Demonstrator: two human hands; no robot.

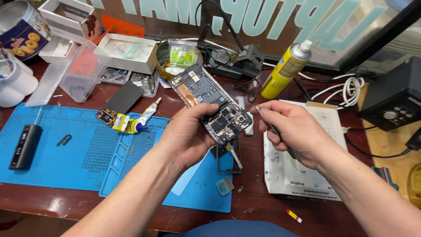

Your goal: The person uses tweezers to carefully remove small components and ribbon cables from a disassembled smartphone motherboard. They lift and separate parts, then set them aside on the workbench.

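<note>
Head view: left hand (186, 136) grips opened phone (210, 103); right hand (291, 131) pinches, seemingly, tweezers (280, 138).

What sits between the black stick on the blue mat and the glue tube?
In the head view, small tweezers lie on the blue mat between the black stick and glue tube.

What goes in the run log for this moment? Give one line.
left hand: holds opened phone | right hand: grips tweezers beside it | below: blue mat

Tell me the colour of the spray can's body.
Yellow, with a silver top; the spray can shows in the head view.
</note>
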